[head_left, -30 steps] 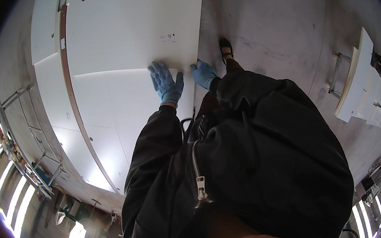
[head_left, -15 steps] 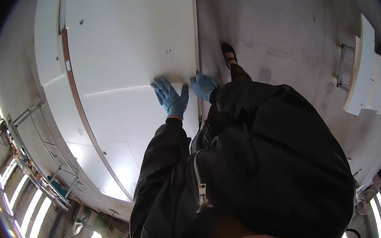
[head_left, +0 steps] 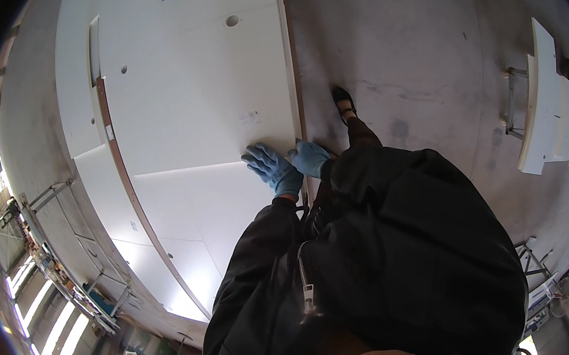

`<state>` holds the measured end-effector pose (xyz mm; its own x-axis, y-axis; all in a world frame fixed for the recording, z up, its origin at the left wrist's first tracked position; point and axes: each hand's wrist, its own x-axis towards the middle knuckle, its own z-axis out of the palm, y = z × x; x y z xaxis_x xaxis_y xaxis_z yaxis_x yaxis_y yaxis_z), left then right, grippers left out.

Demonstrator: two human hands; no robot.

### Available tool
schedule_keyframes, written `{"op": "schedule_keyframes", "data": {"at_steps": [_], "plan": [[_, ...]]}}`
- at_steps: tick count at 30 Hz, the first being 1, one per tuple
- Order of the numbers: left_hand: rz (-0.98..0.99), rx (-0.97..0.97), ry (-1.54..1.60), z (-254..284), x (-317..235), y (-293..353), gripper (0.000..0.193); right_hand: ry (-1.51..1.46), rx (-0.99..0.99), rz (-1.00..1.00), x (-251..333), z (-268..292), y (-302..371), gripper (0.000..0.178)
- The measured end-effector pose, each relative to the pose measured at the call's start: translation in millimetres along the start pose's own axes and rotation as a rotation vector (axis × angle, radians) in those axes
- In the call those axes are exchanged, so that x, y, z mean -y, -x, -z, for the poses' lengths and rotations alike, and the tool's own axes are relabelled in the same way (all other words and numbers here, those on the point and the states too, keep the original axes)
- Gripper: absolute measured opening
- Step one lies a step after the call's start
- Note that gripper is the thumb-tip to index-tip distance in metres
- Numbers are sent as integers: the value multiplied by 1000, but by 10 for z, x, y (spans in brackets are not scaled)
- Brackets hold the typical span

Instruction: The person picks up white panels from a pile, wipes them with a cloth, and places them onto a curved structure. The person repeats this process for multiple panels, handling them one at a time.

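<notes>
A large white board (head_left: 205, 95) with a few round holes lies flat ahead of me, and a second white board (head_left: 190, 209) butts against it at a seam. My left hand (head_left: 271, 169), in a blue glove, rests flat with fingers spread on the boards at that seam. My right hand (head_left: 310, 158), also in a blue glove, grips the right edge of the board next to it. My black jacket sleeves and body fill the lower middle of the view. One dark shoe (head_left: 343, 102) stands on the grey floor just right of the board edge.
A grey concrete floor (head_left: 423, 42) stretches to the right. White panels (head_left: 558, 111) lie stacked on a metal stand at the far right. A thin brown strip (head_left: 124, 189) runs along the boards' left side. Metal racks (head_left: 60, 238) and bright windows curve along the left rim.
The view has shifted so more of the upper board shows. Both gloved hands stay at the seam by the right edge, the left hand now spread flatter.
</notes>
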<state>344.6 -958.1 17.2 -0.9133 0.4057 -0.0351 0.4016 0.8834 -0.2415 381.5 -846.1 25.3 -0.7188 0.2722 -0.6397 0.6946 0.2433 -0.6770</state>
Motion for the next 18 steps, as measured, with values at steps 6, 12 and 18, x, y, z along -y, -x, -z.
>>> {"op": "schedule_keyframes", "data": {"at_steps": [6,12,18], "plan": [[54,161,258,224,-20,6,112,-16,255,-145,-7,236,-105,52],[90,203,201,332,-84,-74,119,-44,303,-169,34,406,-152,57],[136,217,226,311,-139,-88,119,-64,271,-173,-86,586,-286,60]]}}
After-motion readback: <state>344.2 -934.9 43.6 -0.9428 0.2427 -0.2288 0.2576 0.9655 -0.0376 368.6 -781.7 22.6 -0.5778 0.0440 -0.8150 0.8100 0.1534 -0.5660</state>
